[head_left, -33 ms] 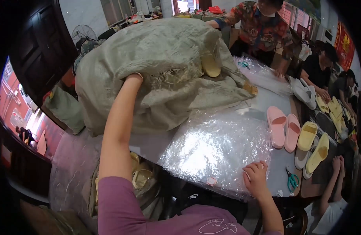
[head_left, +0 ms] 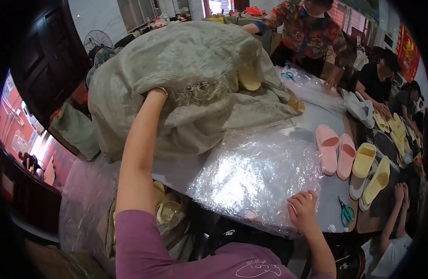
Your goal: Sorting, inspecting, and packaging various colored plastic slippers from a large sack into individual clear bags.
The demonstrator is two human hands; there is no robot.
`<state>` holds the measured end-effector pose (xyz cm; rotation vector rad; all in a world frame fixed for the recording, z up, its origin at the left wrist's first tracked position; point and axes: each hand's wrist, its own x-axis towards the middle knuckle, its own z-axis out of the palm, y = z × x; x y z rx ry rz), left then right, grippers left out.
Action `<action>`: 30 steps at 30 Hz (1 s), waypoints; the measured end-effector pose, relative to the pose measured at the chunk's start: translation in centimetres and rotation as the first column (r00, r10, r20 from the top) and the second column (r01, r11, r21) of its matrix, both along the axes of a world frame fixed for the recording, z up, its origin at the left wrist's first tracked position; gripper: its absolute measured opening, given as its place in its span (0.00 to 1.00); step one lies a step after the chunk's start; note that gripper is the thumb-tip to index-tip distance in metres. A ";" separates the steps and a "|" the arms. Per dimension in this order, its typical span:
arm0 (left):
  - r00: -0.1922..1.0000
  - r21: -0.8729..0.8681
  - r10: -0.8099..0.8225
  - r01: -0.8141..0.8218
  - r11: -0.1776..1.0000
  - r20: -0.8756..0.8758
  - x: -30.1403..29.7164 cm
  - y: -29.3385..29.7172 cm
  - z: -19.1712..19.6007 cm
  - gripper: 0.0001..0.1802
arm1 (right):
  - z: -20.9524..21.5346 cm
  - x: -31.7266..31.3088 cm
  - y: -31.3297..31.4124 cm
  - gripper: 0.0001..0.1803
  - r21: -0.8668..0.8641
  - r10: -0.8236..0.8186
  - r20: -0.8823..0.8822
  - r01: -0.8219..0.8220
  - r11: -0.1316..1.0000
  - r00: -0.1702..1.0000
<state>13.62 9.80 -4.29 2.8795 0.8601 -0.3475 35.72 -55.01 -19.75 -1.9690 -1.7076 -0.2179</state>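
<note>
A large grey-green woven sack [head_left: 190,56] lies on the table to the left. My left arm [head_left: 142,149] reaches into its frayed opening up to the wrist, so the hand and its fingers are hidden inside. One yellow slipper [head_left: 249,78] shows at the sack's mouth. Over the table's near edge, a stack of clear plastic bags [head_left: 251,172] is spread out. My right hand [head_left: 304,209] rests on the right end of these bags, fingers lightly bent and apart, holding nothing visible. Beyond it stand a pair of pink slippers [head_left: 334,151] and a pair of yellow slippers [head_left: 372,176].
Green-handled snips [head_left: 346,211] lie near the table's front edge. Grey slippers [head_left: 358,109] and more yellow ones [head_left: 397,132] sit farther right. Across the table, a person in a patterned shirt [head_left: 307,35] touches other clear bags [head_left: 311,90]. An open sack with yellow slippers [head_left: 167,211] stands below my left arm.
</note>
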 end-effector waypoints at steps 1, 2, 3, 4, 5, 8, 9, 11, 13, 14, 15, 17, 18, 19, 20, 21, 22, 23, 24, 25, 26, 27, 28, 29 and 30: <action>1.000 0.021 0.000 0.000 1.000 -0.015 0.1 0.0 -0.2 0.25 | 0.1 -0.1 -0.1 0.08 0.004 -0.009 0.007 0.009 1.000 1.000; 1.000 0.045 0.004 -0.002 0.999 -0.031 -0.1 -0.7 -1.6 0.25 | 0.0 -0.1 -0.2 0.08 0.003 -0.020 0.004 0.020 1.000 1.000; 0.999 0.069 0.009 -0.006 0.998 -0.044 -0.4 -1.5 -2.0 0.26 | -0.2 0.0 -0.3 0.08 -0.006 -0.022 0.011 0.022 1.000 1.000; 0.998 0.095 0.014 -0.009 0.995 -0.057 0.8 -2.7 -3.3 0.26 | -0.3 -0.1 -0.4 0.08 -0.014 -0.024 0.018 0.024 1.000 1.000; 0.997 0.113 0.027 -0.018 0.993 -0.079 1.0 -3.5 -4.6 0.27 | -0.5 0.0 -0.4 0.08 -0.022 -0.026 0.009 0.026 0.999 1.000; 0.992 0.184 0.048 -0.025 0.983 -0.119 0.5 -5.1 -6.2 0.28 | -0.8 0.0 -1.0 0.09 -0.049 -0.051 0.033 0.053 0.997 0.998; 0.990 0.213 0.060 -0.032 0.977 -0.130 -0.2 -4.9 -5.7 0.28 | -1.0 0.0 -1.3 0.12 -0.087 -0.035 0.027 0.037 0.995 0.999; 0.985 0.267 0.075 -0.032 0.963 -0.153 0.9 -4.7 -5.3 0.29 | -1.0 -0.1 -2.0 0.15 -0.126 -0.034 0.017 0.036 0.991 0.999; 0.981 0.321 0.080 -0.019 0.947 -0.177 2.2 -4.4 -4.5 0.30 | -0.6 -0.7 -1.9 0.25 -0.135 -0.036 -0.032 0.031 0.990 0.999; 0.978 0.347 0.083 -0.011 0.938 -0.191 2.7 -4.6 -4.9 0.31 | -0.7 -0.8 -1.9 0.37 -0.224 -0.027 -0.019 0.022 0.974 0.999; 0.974 0.373 0.089 -0.005 0.928 -0.207 3.0 -4.6 -4.7 0.31 | -0.6 -0.8 -1.5 0.37 -0.224 -0.039 -0.028 0.032 0.974 0.999; 0.964 0.419 0.103 0.009 0.908 -0.245 5.3 -6.3 -5.6 0.32 | -0.4 -1.0 -0.4 0.40 -0.330 0.014 -0.022 -0.020 0.944 1.000; 0.958 0.441 0.117 0.012 0.897 -0.263 6.0 -7.6 -6.4 0.32 | -0.6 -1.0 -0.1 0.40 -0.333 0.010 -0.035 -0.021 0.943 0.999; 0.950 0.463 0.140 0.005 0.886 -0.278 7.6 -9.3 -6.9 0.33 | -0.7 -0.9 0.3 0.41 -0.365 0.043 -0.046 -0.057 0.929 0.998; 0.945 0.480 0.147 0.012 0.877 -0.292 7.7 -11.6 -8.9 0.33 | -1.0 -0.6 0.2 0.42 -0.401 0.060 -0.056 -0.077 0.913 0.997; 0.936 0.500 0.172 0.004 0.866 -0.306 8.7 -14.1 -10.0 0.34 | -1.7 -0.4 0.2 0.42 -0.405 0.068 -0.066 -0.089 0.910 0.995; 0.927 0.519 0.197 -0.003 0.855 -0.319 8.9 -15.7 -10.8 0.34 | -2.4 -0.1 -0.1 0.42 -0.420 0.051 -0.085 -0.082 0.904 0.995; 0.919 0.540 0.223 -0.012 0.841 -0.325 9.9 -17.2 -11.7 0.35 | -3.0 0.3 -0.2 0.43 -0.433 0.034 -0.097 -0.073 0.898 0.995; 0.910 0.561 0.247 -0.020 0.828 -0.332 6.7 -17.9 -12.4 0.35 | -3.4 0.6 -0.5 0.43 -0.431 0.040 -0.105 -0.082 0.898 0.994; 0.895 0.586 0.290 -0.039 0.809 -0.340 6.8 -19.0 -12.6 0.36 | -3.4 0.4 -0.5 0.43 -0.429 0.066 -0.113 -0.109 0.897 0.991; 0.877 0.611 0.331 -0.055 0.789 -0.348 5.5 -19.5 -12.5 0.37 | -3.3 0.4 -0.4 0.42 -0.413 0.085 -0.125 -0.129 0.902 0.989; 0.869 0.565 0.355 -0.110 0.818 -0.345 4.1 -17.6 -11.5 0.41 | -3.3 0.5 -0.3 0.42 -0.396 0.102 -0.136 -0.148 0.906 0.986; 0.917 0.600 0.298 -0.086 0.796 -0.264 4.7 -18.8 -10.2 0.33 | -3.6 0.7 -1.0 0.42 -0.410 0.085 -0.148 -0.140 0.901 0.985; 0.928 0.643 0.328 -0.143 0.752 -0.177 3.2 -17.3 -9.0 0.24 | -3.6 0.6 -1.0 0.42 -0.397 0.094 -0.148 -0.146 0.906 0.984; 0.973 0.521 0.231 -0.202 0.829 0.009 1.8 -16.6 -7.1 0.19 | -3.7 0.7 -0.8 0.42 -0.388 0.081 -0.150 -0.134 0.912 0.985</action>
